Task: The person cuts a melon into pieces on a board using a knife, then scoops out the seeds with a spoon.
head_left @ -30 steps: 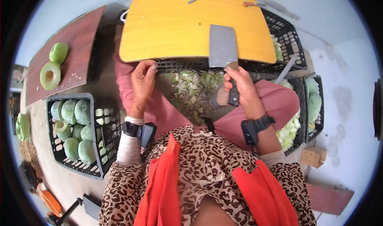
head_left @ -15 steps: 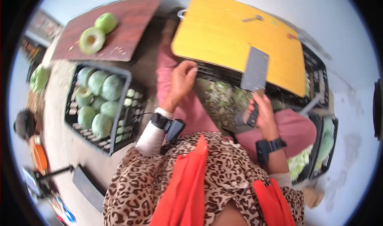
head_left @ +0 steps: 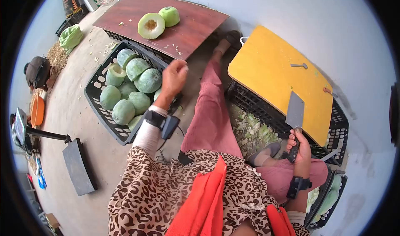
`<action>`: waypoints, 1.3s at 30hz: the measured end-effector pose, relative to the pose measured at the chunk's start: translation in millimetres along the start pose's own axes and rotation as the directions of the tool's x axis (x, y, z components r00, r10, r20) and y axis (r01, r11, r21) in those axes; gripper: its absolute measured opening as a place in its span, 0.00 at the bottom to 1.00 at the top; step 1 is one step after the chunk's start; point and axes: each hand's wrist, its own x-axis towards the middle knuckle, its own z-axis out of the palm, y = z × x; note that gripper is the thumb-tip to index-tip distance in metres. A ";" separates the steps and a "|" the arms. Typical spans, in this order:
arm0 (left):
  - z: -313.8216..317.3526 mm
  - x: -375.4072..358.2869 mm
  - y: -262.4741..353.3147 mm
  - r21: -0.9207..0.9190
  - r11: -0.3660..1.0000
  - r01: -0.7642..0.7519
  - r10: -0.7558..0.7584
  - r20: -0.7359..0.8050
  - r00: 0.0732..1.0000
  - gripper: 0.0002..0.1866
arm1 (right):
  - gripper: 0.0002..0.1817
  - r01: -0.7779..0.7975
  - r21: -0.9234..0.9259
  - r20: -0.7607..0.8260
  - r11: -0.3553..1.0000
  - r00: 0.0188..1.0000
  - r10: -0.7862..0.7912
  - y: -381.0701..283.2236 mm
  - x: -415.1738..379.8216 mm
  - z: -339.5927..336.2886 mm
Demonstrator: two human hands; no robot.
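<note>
In my right hand (head_left: 301, 147) is a cleaver (head_left: 295, 111), gripped by its dark handle, its broad blade pointing up over the near edge of the yellow board (head_left: 266, 65). My left hand (head_left: 174, 79) is raised beside the crate of melons, fingers curled in, with nothing visible in them. Several whole, pale green winter melons (head_left: 149, 81) and a cut one (head_left: 115, 74) fill the black plastic crate (head_left: 106, 121). On the reddish-brown board (head_left: 125, 13) lie a halved melon (head_left: 151, 26), its hollow facing up, and another green piece (head_left: 169, 16).
A small peeler-like tool (head_left: 299, 65) and a red-handled tool (head_left: 328, 91) lie on the yellow board. Peelings (head_left: 254, 125) cover the floor beneath it. Crates of green produce (head_left: 331, 200) stand at right. A black stand (head_left: 78, 166) is at left; a person (head_left: 38, 72) crouches behind.
The view has swung left, so boards and crate appear farther right. My left hand has moved toward the melon crate. The cleaver stays in my right hand.
</note>
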 end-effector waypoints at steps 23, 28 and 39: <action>-107.5 248.2 -143.4 0.009 0.994 0.111 -0.109 -0.139 0.984 0.17 | 0.09 -0.022 -0.007 -0.158 1.000 0.987 0.021 18.7 1.3 1.1; -109.7 235.8 -128.8 -0.187 0.976 0.108 -0.123 -0.072 0.990 0.18 | 0.09 -0.007 0.009 -0.147 1.000 0.989 0.009 18.9 2.2 13.6; -86.2 183.0 -82.6 -0.243 0.927 0.285 -0.320 -0.115 0.941 0.19 | 0.09 0.006 0.031 -0.091 0.999 0.996 -0.003 22.7 8.3 1.6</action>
